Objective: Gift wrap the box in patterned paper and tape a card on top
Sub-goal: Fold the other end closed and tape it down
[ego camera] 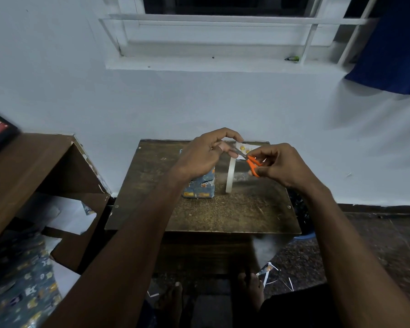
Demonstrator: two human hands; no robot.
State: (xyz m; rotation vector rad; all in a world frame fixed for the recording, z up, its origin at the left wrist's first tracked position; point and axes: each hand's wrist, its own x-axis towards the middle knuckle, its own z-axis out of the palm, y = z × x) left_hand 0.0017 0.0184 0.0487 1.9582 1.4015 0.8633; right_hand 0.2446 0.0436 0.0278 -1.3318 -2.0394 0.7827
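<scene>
The wrapped box (199,185) stands on the bench (223,214), and everything that matters happens just above and to the right of it. The left hand (204,155) is raised over the box, its fingers (232,136) curled and pinching the free end of a strip of clear tape, while the tape roll (230,176) hangs on edge below that pinch, just right of the box. The short stretch of tape runs steeply down from the pinch to the roll. The right hand (279,166), further right of the box, has its fingers curled through the orange handles of the scissors (249,160), whose blades point left and slightly up toward the left fingers, meeting the tape crosswise just under the pinch. Whether the blades are parted or closed is too small to tell. A pale card (243,147) with yellow dots lies beyond the hands, behind the box and to its right. The cut likely depends on the tape staying taut across the blades.
</scene>
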